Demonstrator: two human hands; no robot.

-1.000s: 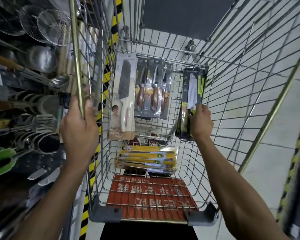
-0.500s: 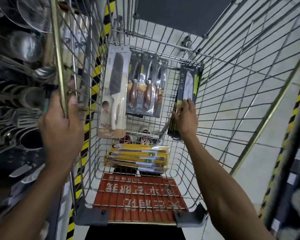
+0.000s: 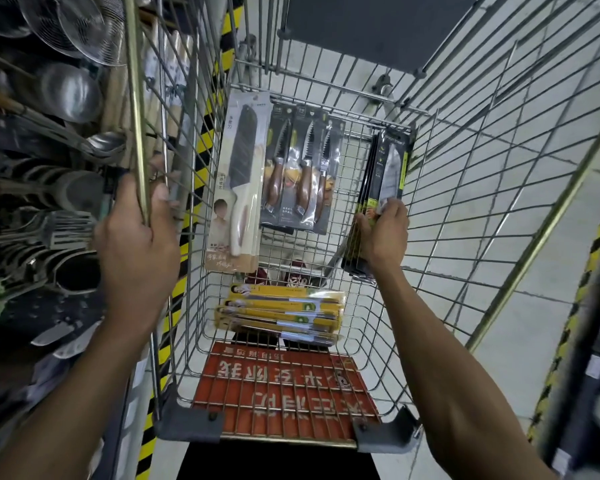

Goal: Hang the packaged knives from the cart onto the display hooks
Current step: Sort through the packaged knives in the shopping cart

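Left hand (image 3: 132,237) and right hand (image 3: 383,233) gripping, arms outstretched

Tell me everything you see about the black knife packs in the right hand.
The black knife packs are a stack of black cards with green trim; the front one shows a pale blade under clear plastic. They stand nearly upright in the cart's far right corner. The right hand grips their lower half, hiding the handles.
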